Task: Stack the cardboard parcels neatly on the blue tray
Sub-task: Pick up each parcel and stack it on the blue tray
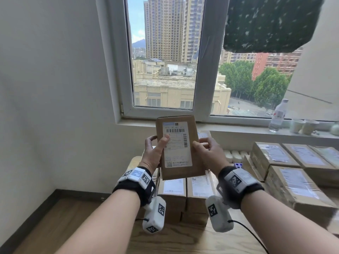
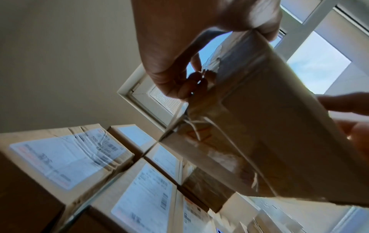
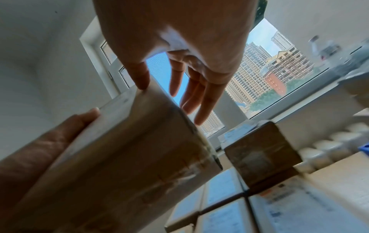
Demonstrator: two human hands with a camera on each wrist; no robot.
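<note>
A brown cardboard parcel [image 1: 178, 143] with a white shipping label is held upright in the air in front of the window. My left hand [image 1: 154, 151] grips its left edge, thumb on the label and fingers behind. My right hand [image 1: 207, 151] pinches its right edge, thumb in front and fingers behind. The left wrist view shows the parcel [image 2: 269, 126] from below; the right wrist view shows it [image 3: 129, 149] with my right fingers [image 3: 195, 97] stretched behind it. Below my hands stands a stack of labelled parcels [image 1: 173, 195]. No blue tray shows under them.
More labelled parcels [image 1: 293, 162] are piled at the right. On the window sill stand a water bottle [image 1: 278, 116] and paper cups [image 1: 302, 126]. A white radiator [image 1: 234, 155] and a small blue object [image 1: 238, 165] sit behind the piles. A wooden surface [image 1: 183, 239] lies in front.
</note>
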